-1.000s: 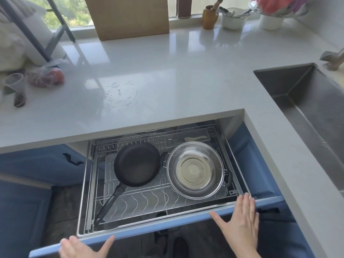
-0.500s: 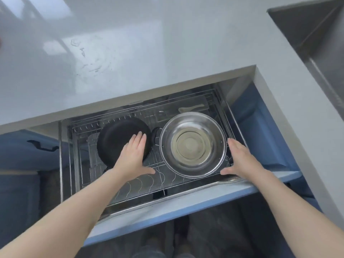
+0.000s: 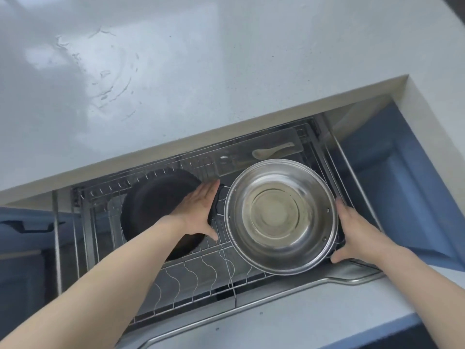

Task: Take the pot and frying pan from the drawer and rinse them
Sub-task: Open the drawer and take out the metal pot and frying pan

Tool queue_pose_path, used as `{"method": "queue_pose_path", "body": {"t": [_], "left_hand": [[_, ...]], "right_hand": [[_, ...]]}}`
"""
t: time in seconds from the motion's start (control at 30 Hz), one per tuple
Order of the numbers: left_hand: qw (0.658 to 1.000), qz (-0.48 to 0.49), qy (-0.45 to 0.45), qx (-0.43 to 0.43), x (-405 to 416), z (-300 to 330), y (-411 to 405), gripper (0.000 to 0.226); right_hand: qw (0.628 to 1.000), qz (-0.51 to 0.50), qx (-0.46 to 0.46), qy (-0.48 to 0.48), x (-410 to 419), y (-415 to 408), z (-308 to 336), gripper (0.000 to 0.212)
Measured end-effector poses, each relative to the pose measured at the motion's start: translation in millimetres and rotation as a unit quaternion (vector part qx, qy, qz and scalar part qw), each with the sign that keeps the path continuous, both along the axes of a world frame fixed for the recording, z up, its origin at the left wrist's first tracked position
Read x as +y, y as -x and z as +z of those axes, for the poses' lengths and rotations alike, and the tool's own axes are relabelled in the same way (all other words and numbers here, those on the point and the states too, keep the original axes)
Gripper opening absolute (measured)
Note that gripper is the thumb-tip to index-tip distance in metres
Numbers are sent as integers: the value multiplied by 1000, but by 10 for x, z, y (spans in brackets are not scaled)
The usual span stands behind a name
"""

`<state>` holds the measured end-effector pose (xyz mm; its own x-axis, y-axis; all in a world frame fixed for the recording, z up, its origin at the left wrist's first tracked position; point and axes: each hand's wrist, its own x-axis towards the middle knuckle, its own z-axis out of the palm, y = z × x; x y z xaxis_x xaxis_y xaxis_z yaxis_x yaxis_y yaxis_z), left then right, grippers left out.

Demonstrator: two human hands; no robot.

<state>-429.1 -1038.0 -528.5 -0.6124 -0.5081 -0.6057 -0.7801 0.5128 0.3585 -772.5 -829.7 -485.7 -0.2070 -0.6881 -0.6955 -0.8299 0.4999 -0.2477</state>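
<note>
A shiny steel pot (image 3: 280,215) sits in the right half of the open wire-rack drawer (image 3: 196,275). To its left lies a black frying pan (image 3: 151,205), partly covered by my left forearm. My left hand (image 3: 198,207) reaches with straight fingers to the pot's black left handle, between pan and pot. My right hand (image 3: 352,233) is at the pot's right side, fingers straight along the rim and thumb beside the lower right handle. Whether either hand grips a handle is unclear.
The pale countertop (image 3: 226,71) overhangs the back of the drawer and has water marks (image 3: 108,79) on it. A clear tray with a pale spoon (image 3: 271,151) lies behind the pot. Blue cabinet fronts (image 3: 402,197) flank the drawer.
Both hands left the drawer's front edge and reached in. The left hand slid right across the pan to the pot's left handle; the right hand closed in on the pot's right side.
</note>
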Motion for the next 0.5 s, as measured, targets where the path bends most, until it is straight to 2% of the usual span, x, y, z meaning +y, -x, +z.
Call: {"method": "queue_pose_path", "body": {"t": [0.13, 0.23, 0.4, 0.5], "left_hand": [[998, 7, -24, 50, -24, -124, 75, 152], [997, -1, -2, 75, -38, -153, 140, 151], [993, -99, 56, 39, -130, -152, 137, 158], [991, -120, 55, 25, -171, -128, 137, 158]], "right_hand": [[999, -44, -16, 12, -54, -74, -59, 160], [998, -47, -35, 9, -89, -64, -130, 162], [998, -14, -54, -12, -21, 51, -170, 163], [999, 7, -41, -23, 43, 55, -177, 160]]}}
